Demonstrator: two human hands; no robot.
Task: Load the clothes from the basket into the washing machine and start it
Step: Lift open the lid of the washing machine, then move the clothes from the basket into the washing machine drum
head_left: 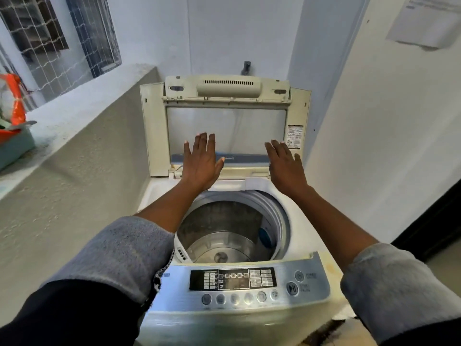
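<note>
The washer (pixel 232 245) fills the centre and lower middle of the frame, a top-loader with its control panel (pixel 239 285) at the lower edge and its lid (pixel 224 126) raised at the far end. The lid stands near upright, folded in two, its long axis running left to right across the frame and its clear window facing the camera. The drum (pixel 224 236) opens straight up; only bare metal wall, the agitator at the bottom and a blue fitting on its right side show inside it. No basket or clothes show anywhere in the frame.

Both arms reach forward over the drum in grey sleeves pushed up the forearms. The left hand (pixel 202 163) is flat, fingers spread and pointing up, in front of the lid's lower edge; its grip is fully open and holds nothing. The right hand (pixel 287 166) is the same, palm forward at the lid's lower right, grip wide open and empty. Whether either palm touches the lid cannot be told.

The washer stands in a narrow corner with pale walls. A rough concrete ledge (pixel 74 116) runs along the left, below a netted window (pixel 50 38) in the upper left. At the far left edge a teal tub (pixel 15 148) with orange items sits on the ledge. A tap (pixel 246 66) projects from the wall above the lid, and a paper sheet (pixel 424 21) hangs in the upper right.
</note>
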